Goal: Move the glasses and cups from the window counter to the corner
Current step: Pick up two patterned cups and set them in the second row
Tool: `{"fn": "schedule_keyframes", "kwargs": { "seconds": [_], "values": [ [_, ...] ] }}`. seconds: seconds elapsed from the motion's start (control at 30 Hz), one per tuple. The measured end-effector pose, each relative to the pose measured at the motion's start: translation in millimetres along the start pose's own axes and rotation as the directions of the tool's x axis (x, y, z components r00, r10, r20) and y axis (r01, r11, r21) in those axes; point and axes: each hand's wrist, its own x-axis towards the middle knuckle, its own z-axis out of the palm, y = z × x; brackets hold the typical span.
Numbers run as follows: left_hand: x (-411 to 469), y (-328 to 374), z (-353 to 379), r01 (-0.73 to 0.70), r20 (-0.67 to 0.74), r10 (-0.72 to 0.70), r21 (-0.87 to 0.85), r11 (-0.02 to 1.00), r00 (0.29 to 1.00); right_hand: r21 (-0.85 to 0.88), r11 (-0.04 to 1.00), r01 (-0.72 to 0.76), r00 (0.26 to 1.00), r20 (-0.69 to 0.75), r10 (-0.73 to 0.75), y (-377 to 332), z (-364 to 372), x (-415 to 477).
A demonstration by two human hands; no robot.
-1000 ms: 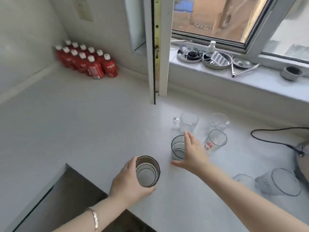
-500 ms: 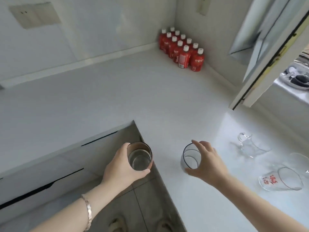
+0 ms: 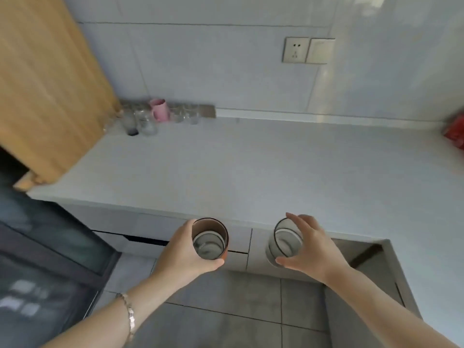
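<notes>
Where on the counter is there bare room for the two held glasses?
Free: the white countertop between the far-left cluster of clear glasses and pink cup and the red items at right. That cluster is crowded.

Glasses [image 3: 160,116] far-left on counter [image 3: 251,167] — cornered.

A home kitchen: a pale countertop [image 3: 251,172] runs ahead of both hands, backed by a tiled wall [image 3: 200,66] carrying a socket [image 3: 295,50] and switch [image 3: 321,51] up beyond the right hand. Drawer fronts [image 3: 140,229] sit under the counter just beside the left hand, grey floor tiles [image 3: 226,297] lie below the wrists, and blurred glassware with 1 pink cup [image 3: 159,109] clusters far ahead-left against a wooden panel [image 3: 50,91].
</notes>
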Motion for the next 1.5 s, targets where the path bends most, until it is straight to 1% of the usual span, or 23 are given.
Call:
{"fn": "schedule_keyframes", "kwargs": {
  "seconds": [0.13, 0.3, 0.47, 0.6, 0.67, 0.8, 0.87, 0.97, 1.13, 1.23, 1.33, 1.5],
  "values": [
    [46, -53, -74, 0.062, -0.029, -0.06, 0.066, 0.996, 0.998, 0.004, 1.0, 0.025, 0.999, 0.034, -0.025, -73, 27, 62],
    [106, -86, -135, 0.102, -0.084, -0.097, 0.058, 0.993, 0.992, 0.025, 0.999, 0.042, 0.998, 0.05, -0.043, -131, 47, 137],
    [187, -109, -167, 0.161, -0.078, -0.16, 0.017, 0.987, 0.984, -0.006, 0.998, 0.059, 0.994, 0.089, -0.058, -161, 58, 224],
    [260, -114, -189, 0.175, -0.094, -0.176, -0.024, 0.984, 0.98, -0.035, 0.994, 0.101, 0.99, 0.099, -0.097, -183, 62, 303],
    [289, -112, -197, 0.176, -0.084, -0.177, -0.016, 0.984, 0.981, -0.058, 0.992, 0.115, 0.987, 0.118, -0.108, -194, 61, 334],
    [361, -112, -210, 0.176, -0.121, -0.169, 0.051, 0.983, 0.978, -0.062, 0.989, 0.131, 0.984, 0.13, -0.122, -215, 62, 395],
    [399, -113, -215, 0.16, -0.088, -0.152, 0.089, 0.983, 0.984, -0.062, 0.991, 0.12, 0.986, 0.127, -0.111, -225, 64, 415],
    [458, -112, -221, 0.118, 0.008, -0.122, 0.199, 0.973, 0.993, -0.053, 0.995, 0.084, 0.99, 0.116, -0.077, -237, 71, 439],
    [542, -110, -220, -0.069, 0.114, 0.031, 0.349, 0.935, 0.993, -0.034, 0.999, -0.004, 0.999, 0.049, 0.006, -255, 89, 466],
    [574, -112, -218, -0.141, 0.18, 0.071, 0.41, 0.901, 0.981, -0.029, 0.997, -0.076, 0.997, 0.02, 0.077, -267, 99, 476],
    [593, -119, -213, -0.19, 0.231, 0.099, 0.413, 0.891, 0.968, -0.01, 0.99, -0.139, 0.99, 0.002, 0.139, -275, 109, 487],
    [613, -130, -210, -0.234, 0.306, 0.125, 0.353, 0.906, 0.944, 0.002, 0.975, -0.224, 0.974, -0.036, 0.224, -286, 121, 514]
  ]
}}
